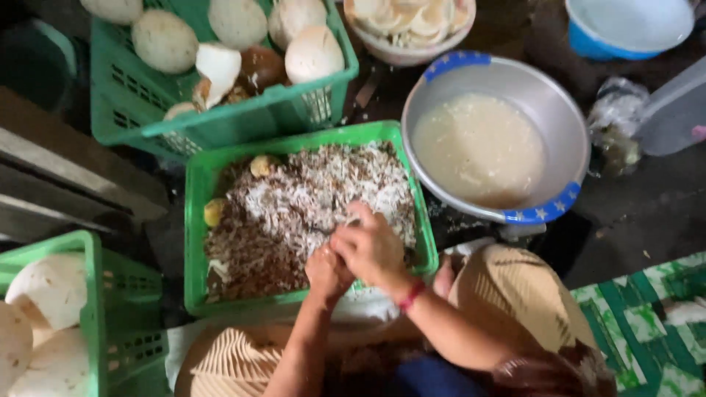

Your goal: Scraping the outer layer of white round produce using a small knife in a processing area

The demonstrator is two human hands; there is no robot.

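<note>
Both my hands meet over a bright green plastic basket (195,220) heaped with brown and white coconut shavings (294,213). My left hand (326,272) is curled into a fist at the basket's near edge. My right hand (371,248), with a red band on its wrist, is pressed against the left hand from the right, fingers bent. A small pale bit shows at my right fingertips. Whatever lies between the two hands is hidden. Two yellowish lumps (214,212) lie among the shavings at the left.
A metal basin (562,110) with blue handles holds cloudy white liquid at the right. Green crates (220,121) of peeled white coconuts stand behind, and another crate (92,294) stands at the left. A bowl of coconut pieces (412,53) and a blue bowl (588,44) are at the back.
</note>
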